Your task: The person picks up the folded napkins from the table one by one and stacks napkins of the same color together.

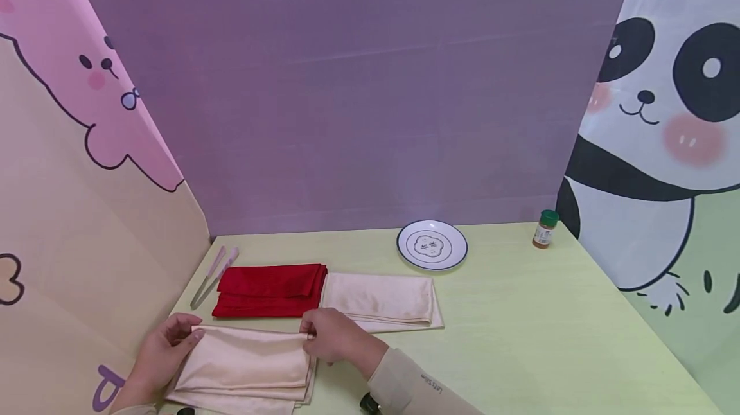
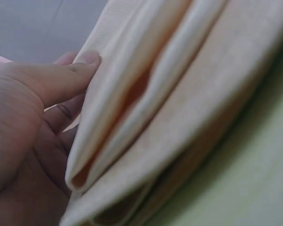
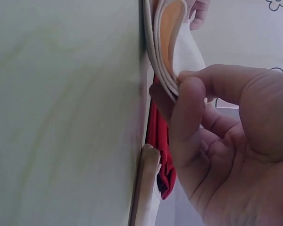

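A cream cloth, folded in layers, lies at the near left of the table. My left hand pinches its far left corner between thumb and fingers; the left wrist view shows the thumb on the cloth's edge. At the far right corner my right hand pinches the layered edge, seen end-on in the right wrist view. Just beyond lies a folded red cloth. Beside that, to the right, is another folded cream cloth.
Tongs lie at the table's left edge. Toward the back stands a white plate with a blue rim. A green-capped jar is at the far right corner. Printed walls and a purple backdrop enclose the pale green table.
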{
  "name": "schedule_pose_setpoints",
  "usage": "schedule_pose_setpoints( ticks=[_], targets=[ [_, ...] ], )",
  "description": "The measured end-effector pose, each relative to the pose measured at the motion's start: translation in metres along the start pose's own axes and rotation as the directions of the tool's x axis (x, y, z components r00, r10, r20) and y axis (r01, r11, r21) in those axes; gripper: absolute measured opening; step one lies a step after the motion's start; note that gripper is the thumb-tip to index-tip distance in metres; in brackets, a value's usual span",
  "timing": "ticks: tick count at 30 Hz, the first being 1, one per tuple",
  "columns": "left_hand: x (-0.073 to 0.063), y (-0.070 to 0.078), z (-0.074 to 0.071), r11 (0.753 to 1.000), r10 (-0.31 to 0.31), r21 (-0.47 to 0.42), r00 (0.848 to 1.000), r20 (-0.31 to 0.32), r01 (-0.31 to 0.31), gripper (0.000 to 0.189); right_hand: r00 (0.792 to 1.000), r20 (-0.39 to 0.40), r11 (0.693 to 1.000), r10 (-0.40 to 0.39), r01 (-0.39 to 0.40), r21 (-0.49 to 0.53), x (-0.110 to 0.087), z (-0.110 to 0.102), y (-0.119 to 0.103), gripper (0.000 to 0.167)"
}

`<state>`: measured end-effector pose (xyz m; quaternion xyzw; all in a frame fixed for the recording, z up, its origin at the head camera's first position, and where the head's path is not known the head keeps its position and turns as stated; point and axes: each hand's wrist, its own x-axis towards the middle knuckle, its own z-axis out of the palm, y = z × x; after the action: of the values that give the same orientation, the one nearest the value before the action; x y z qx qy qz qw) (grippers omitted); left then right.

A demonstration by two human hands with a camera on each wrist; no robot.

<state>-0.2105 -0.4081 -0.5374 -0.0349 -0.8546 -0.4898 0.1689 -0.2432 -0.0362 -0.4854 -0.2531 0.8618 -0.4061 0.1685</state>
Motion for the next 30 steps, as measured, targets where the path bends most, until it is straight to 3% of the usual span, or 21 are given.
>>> schedule_pose_setpoints(
  ticks=[5, 11, 14, 19, 30],
  targets=[
    [0.000, 0.002, 0.001, 0.994, 0.026, -0.105, 1.000, -0.016, -0.027, 0.022, 0.999, -0.025, 0.999, -0.033, 0.032, -0.023, 0.002, -0.002, 0.002, 0.015],
    [0.000, 0.005, 0.001, 0.976, 0.006, -0.218, 1.000, -0.021, -0.011, 0.010, 0.991, -0.092, 0.994, -0.092, 0.085, -0.073, 0.005, -0.007, 0.003, 0.016],
    [-0.001, 0.007, 0.000, 0.980, -0.018, -0.196, 0.999, -0.028, 0.012, 0.005, 0.987, -0.130, 0.995, -0.092, 0.088, -0.038, 0.006, -0.008, 0.004, 0.022],
    [-0.001, 0.009, -0.001, 0.994, -0.053, -0.096, 0.998, -0.041, 0.049, 0.013, 0.978, -0.189, 0.996, -0.085, 0.085, -0.010, 0.008, -0.010, 0.004, 0.028],
    [-0.002, 0.021, -0.002, 0.986, -0.097, -0.131, 0.994, 0.040, 0.102, 0.034, 0.968, -0.224, 0.993, -0.113, 0.114, -0.012, 0.010, -0.014, 0.005, 0.022]
  ],
)
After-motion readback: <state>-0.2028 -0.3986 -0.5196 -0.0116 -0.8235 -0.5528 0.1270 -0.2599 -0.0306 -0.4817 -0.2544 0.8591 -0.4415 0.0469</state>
